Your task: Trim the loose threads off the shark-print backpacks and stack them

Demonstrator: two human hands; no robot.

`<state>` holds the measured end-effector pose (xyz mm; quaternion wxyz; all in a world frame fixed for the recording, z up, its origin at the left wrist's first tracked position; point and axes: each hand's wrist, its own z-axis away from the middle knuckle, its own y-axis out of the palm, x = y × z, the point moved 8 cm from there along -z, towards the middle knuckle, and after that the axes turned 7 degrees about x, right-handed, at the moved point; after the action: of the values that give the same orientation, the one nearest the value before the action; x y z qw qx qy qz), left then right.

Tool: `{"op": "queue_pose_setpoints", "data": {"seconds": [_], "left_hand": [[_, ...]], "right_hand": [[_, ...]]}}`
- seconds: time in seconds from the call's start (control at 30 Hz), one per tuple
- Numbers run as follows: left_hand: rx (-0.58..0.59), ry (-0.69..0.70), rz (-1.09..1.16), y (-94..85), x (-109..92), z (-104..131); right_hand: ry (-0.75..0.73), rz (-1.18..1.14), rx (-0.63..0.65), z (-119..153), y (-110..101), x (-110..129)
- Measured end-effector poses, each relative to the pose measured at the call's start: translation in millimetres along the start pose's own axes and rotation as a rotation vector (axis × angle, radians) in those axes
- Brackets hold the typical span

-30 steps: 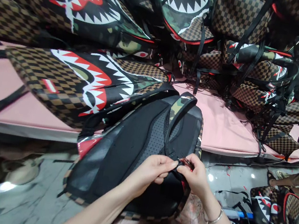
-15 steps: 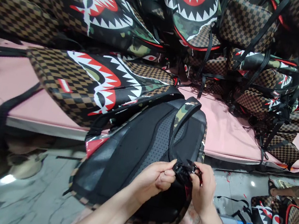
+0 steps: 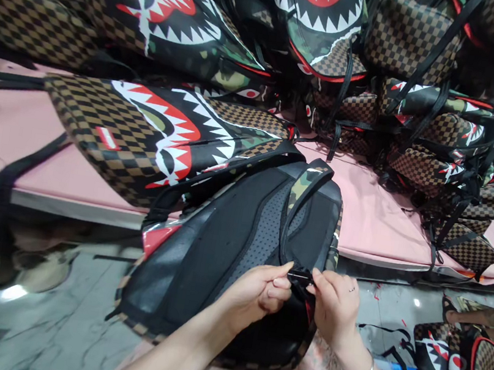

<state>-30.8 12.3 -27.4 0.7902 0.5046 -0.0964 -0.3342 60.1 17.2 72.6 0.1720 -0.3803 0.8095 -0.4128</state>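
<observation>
A backpack lies with its black padded back panel facing up, leaning from my lap against the pink table edge. Its camouflage-lined shoulder strap loops up over the panel and runs down to my hands. My left hand pinches one end of a short, shiny black strap piece between thumb and fingertips. On its other end, my right hand has its fingers closed, so the piece is stretched level between both hands. Whether a buckle is part of it, I cannot tell. Dark material hangs just below.
Another backpack with a shark-mouth print rests on the pink table, touching the one before me. Checkered backpacks are piled behind. More bags sit on the floor at right, near a person's foot.
My right hand has turned and moved slightly left, closer to my left hand. The bunched black material between them is now a straight, narrow piece. The backpack has stayed in place.
</observation>
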Motion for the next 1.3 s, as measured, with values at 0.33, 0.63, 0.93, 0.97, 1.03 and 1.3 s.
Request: {"op": "queue_pose_setpoints", "data": {"seconds": [0.33, 0.63, 0.93, 0.97, 1.03, 1.3], "left_hand": [[0.018, 0.053, 0.007, 0.7, -2, 0], [-0.012, 0.345, -0.337, 11.2, -19, 15], [-0.182, 0.472, -0.691, 13.6, -35, 30], [-0.196, 0.489, -0.680, 13.1, -36, 30], [-0.207, 0.516, -0.660, 13.3, -35, 30], [-0.098, 0.417, -0.511, 21.9, -26, 30]], "right_hand": [[0.210, -0.347, 0.001, 12, 8, -26], [0.592, -0.802, 0.249, 24, 53, -40], [0.643, -0.838, 0.213, 18, 59, -35], [0.618, -0.802, 0.179, 17, 53, -35], [0.538, -0.633, 0.097, 17, 33, -34], [0.185, -0.062, 0.052, 14, -18, -9]]}}
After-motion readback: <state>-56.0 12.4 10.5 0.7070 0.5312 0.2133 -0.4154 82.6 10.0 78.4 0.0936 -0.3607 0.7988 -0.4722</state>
